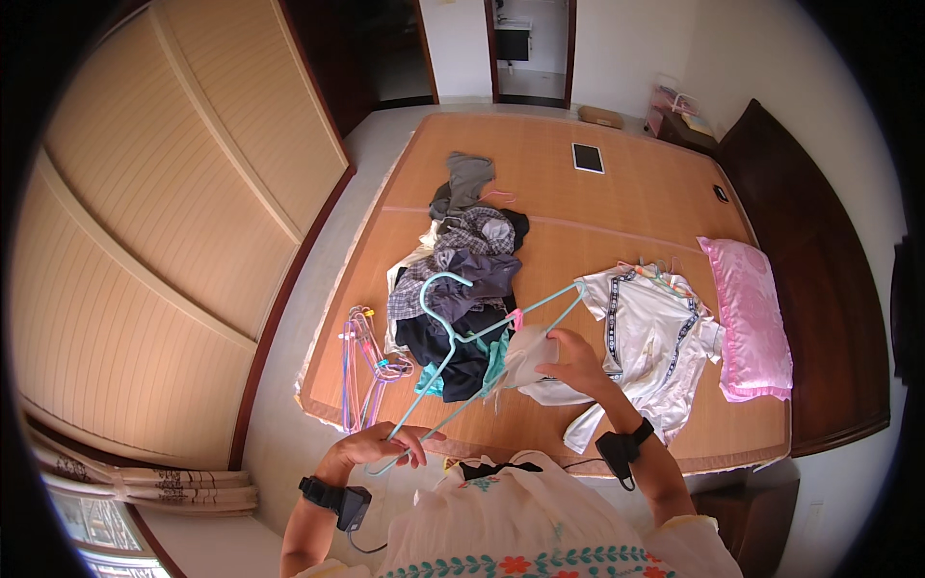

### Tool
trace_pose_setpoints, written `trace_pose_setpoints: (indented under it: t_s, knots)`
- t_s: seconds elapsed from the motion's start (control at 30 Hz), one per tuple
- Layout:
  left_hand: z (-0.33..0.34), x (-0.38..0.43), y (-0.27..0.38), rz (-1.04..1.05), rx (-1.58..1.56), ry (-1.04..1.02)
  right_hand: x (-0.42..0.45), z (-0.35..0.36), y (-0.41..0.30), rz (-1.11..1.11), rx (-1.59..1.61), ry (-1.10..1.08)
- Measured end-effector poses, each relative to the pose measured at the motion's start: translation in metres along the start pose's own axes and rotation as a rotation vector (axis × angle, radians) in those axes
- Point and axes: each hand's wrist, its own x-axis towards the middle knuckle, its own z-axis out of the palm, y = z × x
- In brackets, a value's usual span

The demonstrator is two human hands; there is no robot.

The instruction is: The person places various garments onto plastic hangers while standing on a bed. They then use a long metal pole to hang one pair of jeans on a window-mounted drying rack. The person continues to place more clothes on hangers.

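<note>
My left hand [376, 444] grips one end of a light teal clothes hanger [453, 337], whose hook points up and away from me. A pink clip [516, 318] sits on the hanger's far arm. In my right hand [576, 363], a thin pale cloth [530, 357] is pinched between thumb and fingers beside the hanger's bar. Whether the cloth is joined to the hanger, I cannot tell. Beyond my hands lies a pile of dark and checked clothes [473, 282]. White clothes with dark patterned trim [654, 325] are spread to the right, with hangers at their collar end.
Several coloured hangers [359, 376] lie at the left of the mat-covered bed [556, 202]. A pink pillow [748, 318] rests by the dark wooden headboard [816, 289]. Farther off are a tablet [587, 158] and a small black object [720, 193]. Sliding wardrobe doors [173, 238] stand left.
</note>
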Motion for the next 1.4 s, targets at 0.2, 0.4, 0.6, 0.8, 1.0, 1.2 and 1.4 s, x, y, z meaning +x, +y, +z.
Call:
trace_pose_setpoints:
  t_s: [0.2,0.4,0.6,0.8,1.0,1.2,1.4]
  knots:
    - [-0.001,-0.003,-0.013,0.044,-0.019,-0.004,0.001,0.035,0.015,-0.042,-0.211,-0.14]
    - [-0.001,0.007,-0.053,-0.026,-0.21,0.105,-0.001,0.06,-0.002,0.023,-0.204,-0.242]
    - [-0.003,0.023,-0.104,-0.195,-0.303,0.325,0.012,0.045,-0.046,-0.225,-0.084,-0.239]
    - [-0.018,-0.01,-0.135,-0.134,-0.443,0.518,0.01,0.002,-0.05,0.011,-0.031,-0.082]
    - [-0.051,-0.03,-0.179,-0.249,-0.221,0.862,-0.003,-0.045,-0.031,0.272,0.396,0.065]
    - [-0.087,-0.023,-0.231,-0.292,0.472,1.417,-0.026,-0.056,-0.011,0.496,0.245,0.205]
    - [-0.126,-0.005,-0.25,-0.564,0.525,1.422,-0.06,-0.072,-0.009,0.745,0.33,0.203]
